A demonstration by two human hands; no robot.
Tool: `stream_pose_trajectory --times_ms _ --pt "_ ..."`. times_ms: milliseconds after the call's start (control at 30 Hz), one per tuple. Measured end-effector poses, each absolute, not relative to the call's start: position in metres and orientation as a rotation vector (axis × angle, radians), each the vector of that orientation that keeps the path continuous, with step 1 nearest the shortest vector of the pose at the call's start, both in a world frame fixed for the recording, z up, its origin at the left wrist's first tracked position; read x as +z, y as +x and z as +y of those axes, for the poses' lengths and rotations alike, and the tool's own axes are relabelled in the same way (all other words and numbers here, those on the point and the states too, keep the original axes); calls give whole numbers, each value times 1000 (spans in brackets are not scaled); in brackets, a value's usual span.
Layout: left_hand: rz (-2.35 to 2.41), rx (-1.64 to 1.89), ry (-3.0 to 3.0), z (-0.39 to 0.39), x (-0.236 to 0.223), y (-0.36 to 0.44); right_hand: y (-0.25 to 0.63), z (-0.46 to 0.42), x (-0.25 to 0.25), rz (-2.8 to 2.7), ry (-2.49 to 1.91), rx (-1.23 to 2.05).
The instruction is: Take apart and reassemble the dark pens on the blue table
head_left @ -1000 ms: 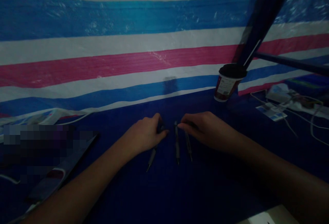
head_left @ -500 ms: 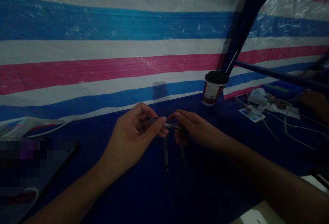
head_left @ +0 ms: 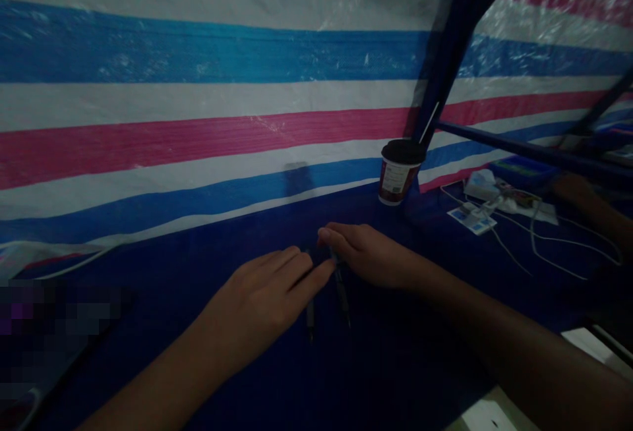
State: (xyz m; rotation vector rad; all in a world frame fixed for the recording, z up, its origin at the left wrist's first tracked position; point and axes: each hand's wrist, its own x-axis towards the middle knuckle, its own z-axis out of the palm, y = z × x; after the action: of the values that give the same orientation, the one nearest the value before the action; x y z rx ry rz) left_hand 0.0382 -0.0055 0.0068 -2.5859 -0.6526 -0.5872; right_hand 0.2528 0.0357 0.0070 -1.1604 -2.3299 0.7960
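Observation:
Two dark slim pens lie on the blue table cover, pointing toward me: one point(head_left: 310, 320) below my left hand and one point(head_left: 343, 298) below my right fingers. My left hand point(head_left: 262, 302) rests palm down, its fingers extended, with nothing visible in them. My right hand point(head_left: 363, 253) sits just beyond it, fingers curled over the upper end of the right pen. Whether those fingers grip that pen is hidden. The pens' upper ends are hidden under my hands, and any further pen there cannot be seen.
A paper cup point(head_left: 398, 172) with a dark lid stands at the back, in front of a striped tarp wall point(head_left: 198, 134). A dark pole point(head_left: 524, 151) crosses at right, above white cables, a power strip point(head_left: 509, 199) and cards point(head_left: 472, 219). Another person's hand point(head_left: 573, 188) shows dimly far right.
The pen held up across my hands is no longer in the air. Both hands have dropped toward the table, and my left hand has flattened. The view has shifted slightly.

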Motion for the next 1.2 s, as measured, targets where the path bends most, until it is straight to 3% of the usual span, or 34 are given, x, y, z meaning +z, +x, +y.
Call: stream_pose_trajectory --times_ms 133,267,433,533,633,833,933,1100,1200 --pt "-789 -602 -2594 -4 6 39 247 28 8 -2421 -1326 442" --pt "-1267 -605 -2868 -2 11 42 242 25 9 -2391 -1471 114" --pt "-1979 -755 -3392 1 18 44 250 22 4 -2316 -1255 -124" --pt "-2171 -669 -3772 2 15 42 256 19 0 -2330 -985 -195" --pt "-2200 -736 -3810 4 7 40 258 23 0 -2285 -896 -113" --pt "-1862 -921 -3258 16 -12 36 258 48 0 -2221 -1324 437" --pt "-1668 -989 -3114 22 -20 33 259 53 -3 -2175 -1214 619" --pt "-1841 -1138 -3023 30 -33 28 262 53 -5 -2062 -968 659" --pt "-1855 -1165 -3040 32 -37 26 263 54 -6 -2012 -1057 786"
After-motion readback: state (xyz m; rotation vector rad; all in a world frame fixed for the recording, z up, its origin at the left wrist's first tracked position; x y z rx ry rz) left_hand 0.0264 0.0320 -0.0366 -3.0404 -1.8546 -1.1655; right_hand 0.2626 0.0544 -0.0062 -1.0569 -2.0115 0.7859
